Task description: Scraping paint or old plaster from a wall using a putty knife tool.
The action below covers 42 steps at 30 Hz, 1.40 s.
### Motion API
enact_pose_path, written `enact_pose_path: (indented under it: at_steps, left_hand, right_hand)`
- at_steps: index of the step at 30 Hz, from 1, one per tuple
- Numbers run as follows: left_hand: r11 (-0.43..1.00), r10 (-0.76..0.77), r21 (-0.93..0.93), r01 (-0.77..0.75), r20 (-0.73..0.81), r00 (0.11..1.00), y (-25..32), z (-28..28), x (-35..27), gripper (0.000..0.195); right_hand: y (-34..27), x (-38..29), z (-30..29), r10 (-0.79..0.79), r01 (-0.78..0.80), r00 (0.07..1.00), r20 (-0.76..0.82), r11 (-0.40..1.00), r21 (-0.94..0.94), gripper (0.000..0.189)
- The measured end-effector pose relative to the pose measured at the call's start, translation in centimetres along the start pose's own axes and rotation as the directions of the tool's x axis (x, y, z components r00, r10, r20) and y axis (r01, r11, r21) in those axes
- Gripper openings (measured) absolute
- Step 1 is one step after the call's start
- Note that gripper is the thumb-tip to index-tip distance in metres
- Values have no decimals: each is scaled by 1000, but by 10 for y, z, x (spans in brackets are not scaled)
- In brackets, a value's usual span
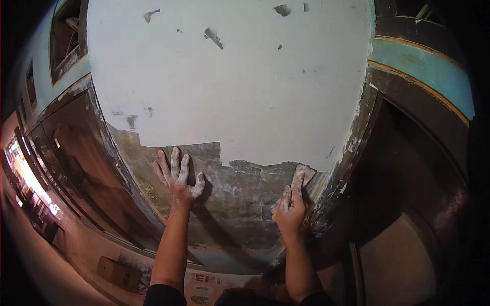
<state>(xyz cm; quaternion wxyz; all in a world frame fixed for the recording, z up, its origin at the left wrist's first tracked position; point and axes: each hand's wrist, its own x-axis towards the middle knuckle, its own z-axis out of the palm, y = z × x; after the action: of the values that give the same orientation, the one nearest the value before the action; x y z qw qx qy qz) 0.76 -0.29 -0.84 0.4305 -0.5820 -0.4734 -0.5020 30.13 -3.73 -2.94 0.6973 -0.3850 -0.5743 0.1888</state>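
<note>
White filler (229, 91) covers the upper wall, with several bare grey patches showing through. Below its ragged lower edge lies rough grey-brown wall (237, 199). My left hand (178, 178), dusted white, rests with spread fingers against this darker part, just under the filler's edge. At the lower right, my right hand (291, 208) grips a putty knife (305, 174). Its whitish blade touches the wall near the filler's lower right edge, with my index finger extended along it. Most of the handle is hidden in my palm; a bit of yellow shows there.
Dark wooden door frames stand left (111, 153) and right (363, 126) of the wall section. A brown box-like object (118, 273) lies on the floor at lower left. A whitish sack or sheet bearing writing (208, 287) lies below the wall.
</note>
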Motion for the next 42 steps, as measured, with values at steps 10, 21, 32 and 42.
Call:
enact_pose_path:
  at_steps: [10, 21, 32, 42]
  left_hand:
    - [1000, 12, 1, -12, -3, 1000, -1, 0, 0, 59]
    - [1000, 19, 13, -19, 6, 1000, -2, 0, 0, 60]
    - [999, 35, 22, -35, 13, 999, -3, -2, 0, 59]
    - [999, 25, 24, -25, 0, 1000, -2, -1, 1, 57]
  right_hand:
    - [-2, 2, -4, -39, 39, 999, 7, 998, -57, 55]
    - [0, 5, -11, -10, 11, 1000, 29, 999, -46, 56]
    - [9, 10, -16, 18, -14, 998, 57, 997, -71, 49]
    - [17, 10, -21, -247, 238, 969, 13, 915, -325, 54]
